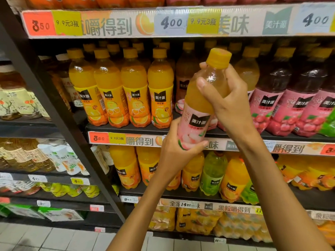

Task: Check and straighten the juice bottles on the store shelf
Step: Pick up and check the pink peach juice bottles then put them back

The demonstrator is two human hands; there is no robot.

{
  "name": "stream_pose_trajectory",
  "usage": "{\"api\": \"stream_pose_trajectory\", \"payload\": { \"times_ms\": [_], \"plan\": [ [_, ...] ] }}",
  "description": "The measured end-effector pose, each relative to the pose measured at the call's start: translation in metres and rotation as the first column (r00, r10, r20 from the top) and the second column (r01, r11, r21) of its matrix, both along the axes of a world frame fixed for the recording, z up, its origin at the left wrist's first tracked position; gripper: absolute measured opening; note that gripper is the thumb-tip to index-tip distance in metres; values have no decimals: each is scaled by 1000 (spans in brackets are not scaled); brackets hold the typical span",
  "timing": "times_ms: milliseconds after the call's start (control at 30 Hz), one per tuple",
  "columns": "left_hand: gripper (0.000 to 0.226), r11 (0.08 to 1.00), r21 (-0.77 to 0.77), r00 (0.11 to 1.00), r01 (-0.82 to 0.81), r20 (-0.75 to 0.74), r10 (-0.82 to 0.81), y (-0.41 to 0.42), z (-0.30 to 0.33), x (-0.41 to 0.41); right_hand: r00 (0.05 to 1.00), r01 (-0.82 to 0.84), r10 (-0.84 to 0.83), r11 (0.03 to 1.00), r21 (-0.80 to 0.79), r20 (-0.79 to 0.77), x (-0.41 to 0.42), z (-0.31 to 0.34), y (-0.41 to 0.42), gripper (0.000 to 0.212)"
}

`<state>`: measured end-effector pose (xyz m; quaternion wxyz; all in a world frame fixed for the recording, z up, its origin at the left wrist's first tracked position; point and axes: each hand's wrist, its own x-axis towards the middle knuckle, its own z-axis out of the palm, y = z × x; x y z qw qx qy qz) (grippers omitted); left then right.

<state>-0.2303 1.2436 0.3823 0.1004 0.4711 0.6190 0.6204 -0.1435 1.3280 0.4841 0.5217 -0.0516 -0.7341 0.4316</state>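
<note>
A juice bottle [197,113] with a yellow cap and a pink peach label is held tilted in front of the middle shelf [126,128]. My left hand [175,151] grips its base from below. My right hand [228,98] wraps its upper part just under the cap. Behind it, a gap shows in the front row between the orange juice bottles [134,87] on the left and the dark bottles with pink labels [270,98] on the right.
A shelf above carries price strips [172,22]. The shelf below holds orange and green juice bottles [213,173]; multipacks [197,221] sit at the bottom. A dark upright post [59,113] divides off tea bottles [18,102] at left. Tiled floor [54,240] lies below.
</note>
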Motion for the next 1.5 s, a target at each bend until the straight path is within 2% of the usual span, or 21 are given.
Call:
{"api": "stream_pose_trajectory", "payload": {
  "times_ms": [100,167,267,333,367,433,500,567,667,700,767,867,933,1033,1100,1167,1200,1267,1333,1433,1500],
  "plan": [
    [54,995,-43,992,86,98,-81,-18,-2,18,997,-70,77,981,-180,32,12,-5,-1,23],
    [37,974,-63,956,218,215,-200,-31,-5,33,983,-141,173,923,-358,61,15,-13,3,27],
    [33,898,-106,863,426,347,-368,-50,-9,49,898,-373,434,663,-650,-72,19,-26,9,42],
    [40,851,-147,817,504,401,-415,-58,-10,54,832,-471,524,495,-730,-181,21,-34,8,44],
    [42,832,-175,804,526,420,-420,-61,-10,55,814,-489,547,464,-739,-195,21,-37,8,39],
    [44,799,-222,789,559,440,-429,-64,-12,53,815,-471,558,483,-738,-156,23,-39,7,29],
    [47,797,-203,761,569,496,-417,-67,-9,51,862,-379,504,561,-736,-59,25,-38,5,23],
    [42,835,-150,754,529,536,-381,-67,-5,49,925,-228,377,657,-719,51,25,-38,4,21],
    [30,890,-180,797,419,542,-265,-61,-2,53,948,-127,301,658,-742,104,22,-37,4,26],
    [26,899,-155,767,409,591,-248,-61,-1,54,941,-131,322,636,-760,108,22,-37,6,27],
    [24,887,-46,629,460,722,-289,-64,0,56,915,-186,399,544,-818,57,22,-38,10,26],
    [50,819,144,357,556,848,-391,-69,3,57,861,-299,497,325,-897,-107,21,-46,11,31],
    [61,788,199,282,583,860,-426,-68,3,59,850,-323,496,223,-920,-179,18,-50,7,37],
    [60,780,167,312,604,850,-424,-68,1,59,870,-313,463,262,-913,-166,13,-50,6,40],
    [65,816,85,401,571,839,-368,-71,2,56,887,-278,444,297,-913,-126,13,-46,8,38],
    [68,848,15,476,530,822,-312,-74,4,54,911,-214,410,381,-900,-43,14,-43,11,34],
    [66,854,-4,493,521,818,-297,-75,6,54,918,-184,396,406,-895,-9,15,-43,12,34],
    [55,861,-10,472,509,840,-269,-78,8,56,911,-145,411,377,-915,25,15,-46,14,37],
    [53,852,57,349,520,897,-272,-82,11,58,885,-119,463,326,-938,48,16,-51,15,40],
    [57,819,285,35,499,937,-347,-89,17,61,880,-55,470,245,-968,68,12,-63,7,33],
    [67,789,415,-144,453,908,-394,-92,24,63,889,-53,457,157,-986,25,8,-75,-2,39]
  ]
}}
